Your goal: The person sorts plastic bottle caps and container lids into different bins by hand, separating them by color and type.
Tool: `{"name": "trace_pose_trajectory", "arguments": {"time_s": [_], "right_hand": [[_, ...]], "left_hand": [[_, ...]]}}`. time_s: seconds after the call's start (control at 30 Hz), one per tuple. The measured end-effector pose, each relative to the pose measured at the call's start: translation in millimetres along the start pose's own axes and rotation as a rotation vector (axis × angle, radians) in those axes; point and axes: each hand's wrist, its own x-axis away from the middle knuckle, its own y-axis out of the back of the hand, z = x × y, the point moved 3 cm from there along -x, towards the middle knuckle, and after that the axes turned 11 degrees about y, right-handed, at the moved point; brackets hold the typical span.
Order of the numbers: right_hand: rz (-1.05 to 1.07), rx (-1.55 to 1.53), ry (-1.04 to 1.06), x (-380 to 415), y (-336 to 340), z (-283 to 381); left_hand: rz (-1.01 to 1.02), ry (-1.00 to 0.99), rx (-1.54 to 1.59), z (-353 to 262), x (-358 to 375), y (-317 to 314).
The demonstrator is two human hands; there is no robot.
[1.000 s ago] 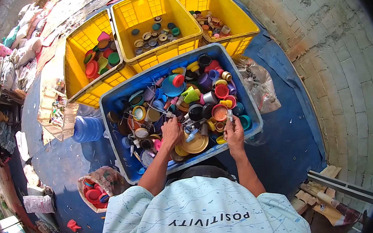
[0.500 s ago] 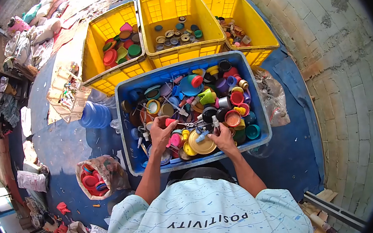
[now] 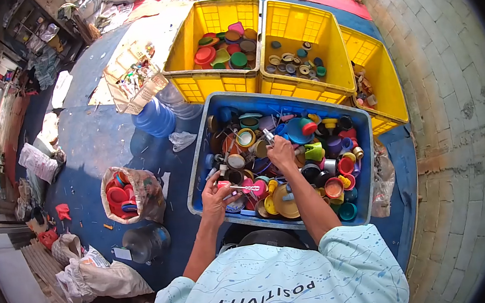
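My left hand [image 3: 217,200] is closed over the near left part of a blue crate [image 3: 194,186]. It grips a red-ended rod [image 3: 245,187] with a pale, twisted shaft that points right. Farther forward, my right hand [image 3: 281,153] pinches a small whitish pump top [image 3: 268,136] above the heap. Beneath both hands lie mixed plastic caps and lids, including a tan round lid [image 3: 286,206], a blue lid [image 3: 297,129] with a red cap [image 3: 309,128], and a lime-green cap [image 3: 315,152].
Yellow crates [image 3: 215,86] holding caps stand behind the blue crate. On the left are a sack [image 3: 152,199] of red lids, a blue water jug [image 3: 154,120], a clear grey jug [image 3: 149,244] and a basket [image 3: 127,98] of small pieces. A block wall [image 3: 447,130] runs along the right.
My right hand has moved forward with the pump top, away from my left hand. My left hand still holds the red-ended rod. The view has turned left.
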Motion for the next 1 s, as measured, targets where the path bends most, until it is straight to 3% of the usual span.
{"name": "trace_pose_trajectory", "arguments": {"time_s": [0.23, 0.33, 0.47, 0.63, 0.77, 0.87, 1.0], "right_hand": [[0.096, 0.183, -0.074, -29.4, 5.4, 20.5], [0.092, 0.221, -0.091, -37.0, -15.0, 0.7], [0.107, 0.073, -0.194, -34.9, -7.6, 3.5], [-0.025, -0.151, -0.219, -35.8, 20.0, -6.0], [-0.247, -0.989, -0.346, -7.2, 65.9, 9.1], [-0.401, -1.477, -0.293, 26.3, 101.4, 31.2], [-0.334, -1.917, -0.449, 82.9, 97.2, 27.5]], "left_hand": [[-0.069, 0.049, 0.066, 21.0, 21.5, 11.2], [-0.059, 0.081, 0.046, 26.5, 21.1, 9.3], [-0.037, 0.139, 0.097, 28.5, 20.7, 4.7], [0.022, 0.24, 0.189, 29.9, 15.7, -6.3], [0.074, 0.236, 0.268, 27.1, 1.9, -28.6], [0.161, 0.273, 0.374, 16.7, -2.0, -59.7], [0.292, 0.317, 0.418, 15.6, -14.9, -90.4]]}}
